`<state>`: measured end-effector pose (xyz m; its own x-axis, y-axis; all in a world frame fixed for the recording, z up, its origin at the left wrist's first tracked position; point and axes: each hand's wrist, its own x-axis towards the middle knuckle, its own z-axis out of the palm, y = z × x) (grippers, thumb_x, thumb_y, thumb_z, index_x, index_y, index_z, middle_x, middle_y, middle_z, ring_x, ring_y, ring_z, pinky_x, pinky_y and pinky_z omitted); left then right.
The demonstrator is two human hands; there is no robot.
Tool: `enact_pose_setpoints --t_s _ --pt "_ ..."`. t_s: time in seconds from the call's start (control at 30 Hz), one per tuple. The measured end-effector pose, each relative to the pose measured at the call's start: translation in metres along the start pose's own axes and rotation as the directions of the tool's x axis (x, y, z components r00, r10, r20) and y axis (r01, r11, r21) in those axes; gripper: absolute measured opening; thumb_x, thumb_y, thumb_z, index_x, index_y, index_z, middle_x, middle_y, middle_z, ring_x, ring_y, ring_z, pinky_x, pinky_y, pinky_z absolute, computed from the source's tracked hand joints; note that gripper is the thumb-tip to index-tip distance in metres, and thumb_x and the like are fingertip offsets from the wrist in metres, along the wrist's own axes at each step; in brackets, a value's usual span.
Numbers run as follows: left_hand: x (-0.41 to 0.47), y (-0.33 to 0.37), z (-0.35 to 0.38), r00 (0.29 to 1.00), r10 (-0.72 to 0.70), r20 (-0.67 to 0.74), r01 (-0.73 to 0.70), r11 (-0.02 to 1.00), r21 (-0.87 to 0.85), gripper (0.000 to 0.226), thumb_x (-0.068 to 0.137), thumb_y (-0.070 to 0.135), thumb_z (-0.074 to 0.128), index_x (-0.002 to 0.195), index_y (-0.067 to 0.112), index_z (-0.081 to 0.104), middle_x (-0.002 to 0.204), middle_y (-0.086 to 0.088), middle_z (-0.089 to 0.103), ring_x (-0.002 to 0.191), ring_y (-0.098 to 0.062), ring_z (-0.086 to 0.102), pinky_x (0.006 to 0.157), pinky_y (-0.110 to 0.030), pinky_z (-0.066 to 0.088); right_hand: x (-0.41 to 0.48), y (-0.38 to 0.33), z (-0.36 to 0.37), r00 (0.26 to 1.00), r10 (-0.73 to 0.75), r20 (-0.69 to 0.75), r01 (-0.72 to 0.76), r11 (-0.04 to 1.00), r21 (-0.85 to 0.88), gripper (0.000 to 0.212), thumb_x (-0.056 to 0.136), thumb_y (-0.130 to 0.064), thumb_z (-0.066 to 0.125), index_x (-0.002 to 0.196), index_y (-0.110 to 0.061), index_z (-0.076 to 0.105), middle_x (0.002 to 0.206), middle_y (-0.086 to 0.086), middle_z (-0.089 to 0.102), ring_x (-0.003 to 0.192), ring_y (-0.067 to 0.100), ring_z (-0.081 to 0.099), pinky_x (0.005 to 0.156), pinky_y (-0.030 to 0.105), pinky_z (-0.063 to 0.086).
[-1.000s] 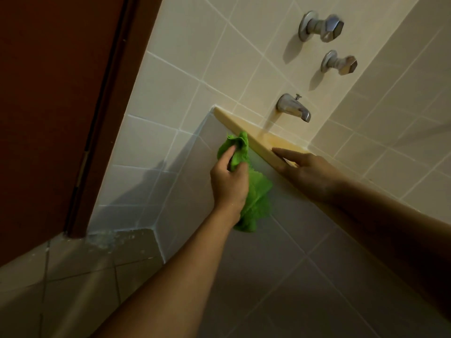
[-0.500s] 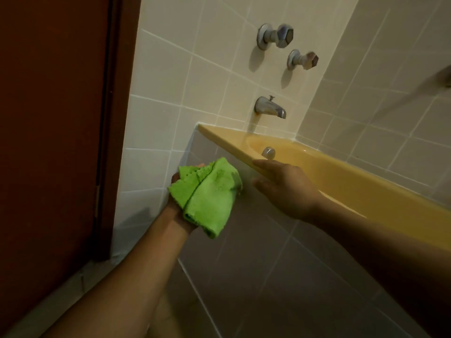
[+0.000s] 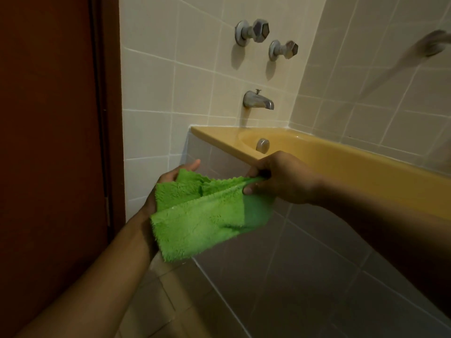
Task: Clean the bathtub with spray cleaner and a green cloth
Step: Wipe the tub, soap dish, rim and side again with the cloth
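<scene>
Two hands shared the green cloth (image 3: 202, 215) in front of the tub. The right hand (image 3: 280, 179) pinched its upper right corner between thumb and curled fingers. The left hand (image 3: 169, 174) lay under the other end, one digit reaching straight past the edge. The rest was covered, so I could not tell whether it gripped. The cloth hung folded between them, long axis left to right, clear of every surface. The yellow bathtub rim (image 3: 219, 137) ran just behind the right knuckles, so that hand seemed better placed to carry the cloth up and onto it.
</scene>
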<state>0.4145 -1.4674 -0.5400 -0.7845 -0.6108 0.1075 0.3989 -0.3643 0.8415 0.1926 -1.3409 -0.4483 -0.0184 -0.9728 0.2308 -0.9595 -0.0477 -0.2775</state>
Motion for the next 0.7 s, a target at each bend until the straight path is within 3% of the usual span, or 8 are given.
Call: enact_pose_setpoints --t_s 0.03,0.13,0.2,0.27,0.4,0.53,0.7 --pt "-0.003 0.001 0.009 0.995 -0.064 0.083 0.064 0.998 -0.007 0.038 0.057 0.034 0.089 0.073 0.003 0.073 0.071 -0.010 0.073 0.068 -0.028 0.074 0.071 -0.036 0.063 -0.003 0.002 -0.001 1.000 0.011 -0.018 -0.011 1.000 0.010 0.020 0.082 -0.036 0.084 0.097 -0.024 0.079 0.089 -0.008 0.073 0.078 -0.001 0.064 0.065 0.012 0.048" --pt "-0.023 -0.001 0.001 0.936 -0.242 0.254 0.227 0.970 0.088 0.049 0.073 0.015 0.089 0.115 -0.005 0.074 0.121 -0.024 0.071 0.111 -0.036 0.071 0.088 -0.042 0.061 -0.010 0.006 -0.005 0.998 0.062 -0.020 -0.059 0.990 0.127 0.020 0.081 -0.041 0.083 0.096 -0.028 0.080 0.096 -0.006 0.074 0.089 0.008 0.068 0.078 0.026 0.058" --pt "-0.023 -0.007 -0.010 0.946 -0.274 0.174 0.203 0.918 0.340 0.045 0.087 0.000 0.074 0.131 -0.004 0.065 0.134 -0.023 0.065 0.124 -0.034 0.065 0.099 -0.039 0.057 -0.013 0.007 -0.007 0.998 0.059 -0.004 -0.058 0.986 0.156 0.021 0.082 -0.043 0.081 0.098 -0.029 0.080 0.099 -0.005 0.075 0.095 0.013 0.070 0.087 0.037 0.060" --pt "-0.020 -0.013 -0.008 0.976 -0.207 0.073 0.147 0.864 0.481 0.039 0.090 -0.002 0.069 0.129 -0.001 0.065 0.130 -0.019 0.069 0.121 -0.031 0.067 0.100 -0.038 0.056 -0.014 0.006 -0.007 0.999 0.046 0.010 -0.047 0.978 0.201 0.019 0.085 -0.041 0.079 0.099 -0.028 0.080 0.098 -0.005 0.076 0.094 0.012 0.071 0.088 0.038 0.060" --pt "-0.015 -0.015 0.013 0.999 -0.033 0.030 0.002 0.695 0.719 0.035 0.082 0.032 0.078 0.112 0.014 0.076 0.108 -0.006 0.079 0.103 -0.024 0.075 0.095 -0.040 0.059 -0.017 0.005 -0.009 0.999 0.019 0.048 -0.031 0.963 0.269 0.015 0.086 -0.034 0.078 0.098 -0.025 0.080 0.095 -0.005 0.078 0.089 0.011 0.074 0.084 0.035 0.062" --pt "-0.011 -0.013 0.028 0.997 0.070 -0.029 -0.027 0.688 0.725 0.030 0.083 0.041 0.074 0.100 0.016 0.080 0.097 -0.007 0.080 0.091 -0.026 0.077 0.087 -0.041 0.062 -0.021 0.013 -0.013 0.999 0.018 0.046 -0.030 0.961 0.273 0.010 0.086 -0.030 0.079 0.095 -0.026 0.079 0.092 -0.007 0.078 0.086 0.010 0.074 0.081 0.033 0.062" --pt "-0.011 -0.008 0.030 0.999 0.017 -0.030 0.011 0.656 0.755 0.027 0.089 0.039 0.070 0.103 0.017 0.080 0.097 -0.005 0.080 0.091 -0.023 0.078 0.091 -0.040 0.061 -0.024 0.021 -0.010 0.995 0.029 0.100 -0.044 0.989 0.144 0.010 0.081 -0.027 0.085 0.088 -0.029 0.077 0.088 -0.007 0.077 0.084 0.009 0.072 0.081 0.038 0.061"
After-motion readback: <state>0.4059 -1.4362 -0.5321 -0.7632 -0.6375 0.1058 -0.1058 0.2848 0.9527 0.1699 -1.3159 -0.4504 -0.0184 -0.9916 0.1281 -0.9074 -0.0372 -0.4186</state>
